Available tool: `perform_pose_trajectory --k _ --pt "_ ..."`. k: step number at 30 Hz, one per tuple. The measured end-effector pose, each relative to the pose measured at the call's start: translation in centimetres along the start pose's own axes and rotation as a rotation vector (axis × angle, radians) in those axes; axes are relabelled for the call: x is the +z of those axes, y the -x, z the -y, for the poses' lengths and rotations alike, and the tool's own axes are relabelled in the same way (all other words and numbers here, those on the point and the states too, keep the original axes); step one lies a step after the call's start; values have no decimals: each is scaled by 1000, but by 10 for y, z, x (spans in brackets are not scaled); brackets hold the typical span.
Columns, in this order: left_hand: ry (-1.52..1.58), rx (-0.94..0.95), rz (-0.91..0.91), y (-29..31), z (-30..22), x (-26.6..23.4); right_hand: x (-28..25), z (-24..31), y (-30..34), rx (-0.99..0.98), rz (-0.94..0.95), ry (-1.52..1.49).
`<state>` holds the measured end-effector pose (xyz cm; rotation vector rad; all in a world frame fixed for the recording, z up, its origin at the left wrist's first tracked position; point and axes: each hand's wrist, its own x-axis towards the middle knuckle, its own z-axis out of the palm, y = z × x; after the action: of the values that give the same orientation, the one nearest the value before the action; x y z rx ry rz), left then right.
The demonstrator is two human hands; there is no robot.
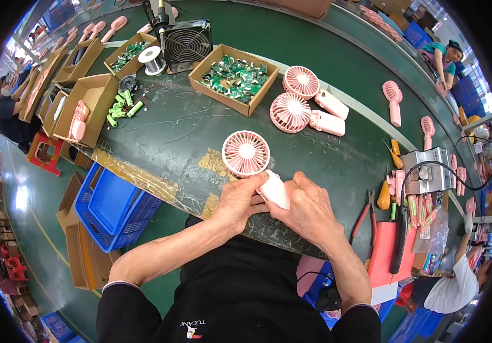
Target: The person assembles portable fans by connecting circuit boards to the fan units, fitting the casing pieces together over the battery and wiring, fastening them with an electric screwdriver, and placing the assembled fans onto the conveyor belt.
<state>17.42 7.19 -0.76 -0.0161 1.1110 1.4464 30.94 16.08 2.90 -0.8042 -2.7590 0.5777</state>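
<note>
A pink handheld fan [246,152] is between my hands at the table's near edge, its round grille pointing away from me. My left hand [237,200] grips the fan's pale handle [275,190] from the left, fingers curled at its neck and underside. From the right, my right hand [309,208] is closed on the same handle, thumb and fingers pressed against it. The fingertips partly hide the joint between handle and grille. Two more pink fans [301,83] [290,112] lie beyond, to the right, with their handles toward the right.
A cardboard box of green circuit boards [200,86] stands at the back, near a black fan unit [187,43] and wire spool [152,60]. Green batteries [123,108] lie left. Red-handled pliers [366,217] and a black tool [399,240] lie right. A blue crate [94,223] stands below left.
</note>
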Motion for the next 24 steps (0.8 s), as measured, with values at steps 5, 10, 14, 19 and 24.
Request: perform_pose_trajectory --k 5,10,14,19,24 --pt "-1 -1 -8 -1 0 1 4 -4 0 45 34 -70" --pt "10 -1 -24 -3 1 0 6 -5 0 19 6 -62" --pt "0 -2 -30 -2 2 1 10 -5 3 2 -20 -39" --pt "11 1 -19 -2 2 0 11 0 4 -32 -69 2" --pt "0 1 -32 0 0 2 10 1 4 -31 -61 28"
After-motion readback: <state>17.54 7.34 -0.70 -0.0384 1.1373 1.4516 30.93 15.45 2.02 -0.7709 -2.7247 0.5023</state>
